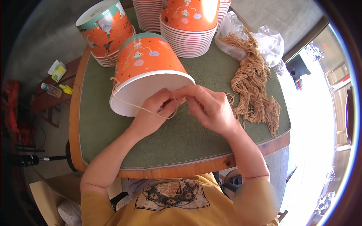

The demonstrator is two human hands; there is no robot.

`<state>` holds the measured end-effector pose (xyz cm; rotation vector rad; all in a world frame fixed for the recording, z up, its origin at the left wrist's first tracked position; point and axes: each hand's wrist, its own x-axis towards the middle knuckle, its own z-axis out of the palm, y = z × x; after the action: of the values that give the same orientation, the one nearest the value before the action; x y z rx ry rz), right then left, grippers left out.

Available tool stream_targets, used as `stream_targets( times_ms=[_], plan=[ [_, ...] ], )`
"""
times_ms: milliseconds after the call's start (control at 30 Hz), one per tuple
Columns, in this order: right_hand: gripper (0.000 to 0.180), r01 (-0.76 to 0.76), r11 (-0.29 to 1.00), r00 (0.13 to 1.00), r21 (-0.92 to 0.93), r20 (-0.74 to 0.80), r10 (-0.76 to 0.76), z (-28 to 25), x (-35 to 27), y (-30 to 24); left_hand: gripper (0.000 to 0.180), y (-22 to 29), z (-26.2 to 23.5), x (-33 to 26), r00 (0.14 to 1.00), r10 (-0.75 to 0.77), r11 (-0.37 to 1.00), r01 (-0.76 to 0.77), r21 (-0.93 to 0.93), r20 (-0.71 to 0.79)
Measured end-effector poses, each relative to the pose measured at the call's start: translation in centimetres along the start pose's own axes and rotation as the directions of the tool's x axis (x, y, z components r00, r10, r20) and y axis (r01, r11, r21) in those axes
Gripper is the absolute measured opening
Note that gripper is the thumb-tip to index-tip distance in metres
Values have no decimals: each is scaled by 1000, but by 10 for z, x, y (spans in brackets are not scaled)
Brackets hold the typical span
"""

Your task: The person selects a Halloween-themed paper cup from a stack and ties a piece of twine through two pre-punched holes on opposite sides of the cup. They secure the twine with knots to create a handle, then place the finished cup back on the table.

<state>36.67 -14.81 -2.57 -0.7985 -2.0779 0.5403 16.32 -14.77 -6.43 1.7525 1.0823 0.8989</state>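
An orange paper bucket [158, 58] with a white rim and printed figures lies tipped on its side, its white inside facing me. From the left side of its rim a thin beige cord [137, 106] runs across the opening to my hands. My left hand [154, 109] is closed at the near edge of the rim, with the cord passing over its fingers. Beside it my right hand [207, 107] pinches at the rim, thumb and forefinger together. Both sets of fingertips meet there, and the cord's end between them is mostly hidden.
A loose bundle of beige cords [252, 84] lies on the right of the green table mat [173, 150], by a clear plastic bag [269, 43]. Nested orange buckets [188, 41] stand at the back. More printed buckets [103, 32] stand back left. A wooden bench [49, 98] with small bottles is at the left.
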Motion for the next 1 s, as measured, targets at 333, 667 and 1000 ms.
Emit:
stream_targets(
  times_ms=[333,667,1000],
  plan=[
    [37,171,902,982,-397,-9,-190,10,-2,6,15,-4,0,3,1000,23,965,-26,-262,-17],
    [29,161,821,984,-548,25,-177,16,-5,15,14,-6,4,9,997,-69,972,61,-226,-28],
    [24,142,863,987,-485,6,-159,21,-7,17,16,-6,-4,11,993,-109,985,114,-131,47]
  ],
)
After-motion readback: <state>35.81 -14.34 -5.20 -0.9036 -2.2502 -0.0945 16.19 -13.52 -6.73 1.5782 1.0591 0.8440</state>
